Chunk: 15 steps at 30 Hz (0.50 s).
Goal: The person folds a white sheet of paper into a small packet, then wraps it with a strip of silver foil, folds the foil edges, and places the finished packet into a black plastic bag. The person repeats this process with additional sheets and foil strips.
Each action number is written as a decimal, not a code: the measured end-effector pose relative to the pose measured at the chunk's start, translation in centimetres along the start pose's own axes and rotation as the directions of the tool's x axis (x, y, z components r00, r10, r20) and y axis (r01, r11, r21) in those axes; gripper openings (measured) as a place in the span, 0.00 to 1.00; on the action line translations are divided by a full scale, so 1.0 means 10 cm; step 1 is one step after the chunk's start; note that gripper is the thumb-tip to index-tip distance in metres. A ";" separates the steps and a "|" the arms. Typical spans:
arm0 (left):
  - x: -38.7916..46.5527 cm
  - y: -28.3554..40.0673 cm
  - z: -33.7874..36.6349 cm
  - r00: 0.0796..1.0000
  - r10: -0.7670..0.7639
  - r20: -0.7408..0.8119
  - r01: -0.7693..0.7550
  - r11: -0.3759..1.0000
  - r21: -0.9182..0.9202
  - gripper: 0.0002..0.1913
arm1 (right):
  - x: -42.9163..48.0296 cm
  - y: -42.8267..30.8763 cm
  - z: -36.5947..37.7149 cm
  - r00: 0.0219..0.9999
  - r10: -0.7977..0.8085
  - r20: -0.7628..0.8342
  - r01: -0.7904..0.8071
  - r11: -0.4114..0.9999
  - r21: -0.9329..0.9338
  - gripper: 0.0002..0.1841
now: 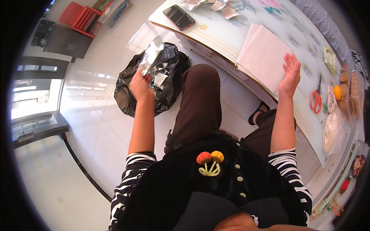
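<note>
My left hand [142,86] grips a crinkled piece of silvery foil [152,55], blurred by motion, above a black plastic bag [127,83] on the floor. More shiny foil pieces [160,79] lie inside the bag's opening. My right hand [291,73] is raised with its fingers up and nothing in it, over the near edge of a table [310,125]. Beside that hand, a stack of pale paper sheets [264,52] lies on the tabletop. Scissors with red handles [316,101] rest to the right of the hand.
A smartphone [179,17] and torn paper scraps [225,9] lie at the table's far end. Toward the right are a clear bag of white material [332,130], an orange round object [337,92] and packaged food [354,89]. A red plastic stool [79,17] stands at upper left.
</note>
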State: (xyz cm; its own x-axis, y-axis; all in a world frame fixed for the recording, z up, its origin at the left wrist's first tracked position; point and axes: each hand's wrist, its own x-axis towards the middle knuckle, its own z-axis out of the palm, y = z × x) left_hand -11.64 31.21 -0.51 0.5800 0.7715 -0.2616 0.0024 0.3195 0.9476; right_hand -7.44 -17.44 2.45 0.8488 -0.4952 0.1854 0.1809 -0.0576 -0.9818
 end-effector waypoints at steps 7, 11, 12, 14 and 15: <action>0.77 -0.74 -1.49 0.991 -0.110 -0.076 0.122 0.975 0.187 0.19 | -0.37 0.01 -0.21 0.997 0.052 -0.048 -0.053 0.998 -0.018 0.45; 0.82 -1.07 -2.00 0.943 0.327 -0.065 -0.078 0.408 0.910 0.41 | -0.49 0.05 -0.28 0.994 0.084 -0.063 -0.085 0.996 -0.017 0.44; 0.61 -1.01 -1.77 0.979 0.202 -0.029 -0.051 0.383 0.922 0.53 | -0.49 0.05 -0.38 0.992 0.073 -0.100 -0.077 0.996 -0.038 0.43; 0.64 -0.95 -1.97 0.969 0.246 -0.036 -0.011 0.189 0.982 0.56 | -0.53 0.09 -0.36 0.989 0.105 -0.104 -0.109 0.993 -0.039 0.40; 0.71 -0.95 -2.06 0.964 0.264 -0.027 0.004 0.088 0.996 0.58 | -0.52 0.15 -0.36 0.987 0.122 -0.106 -0.128 0.990 -0.054 0.38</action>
State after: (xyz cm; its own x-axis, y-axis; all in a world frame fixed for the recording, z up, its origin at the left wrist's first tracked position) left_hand -24.33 44.96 -15.09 0.5380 0.8429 -0.0073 0.8139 -0.5172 0.2647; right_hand -13.35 -18.06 -0.14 0.8067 -0.5880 0.0593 0.0436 -0.0408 -0.9982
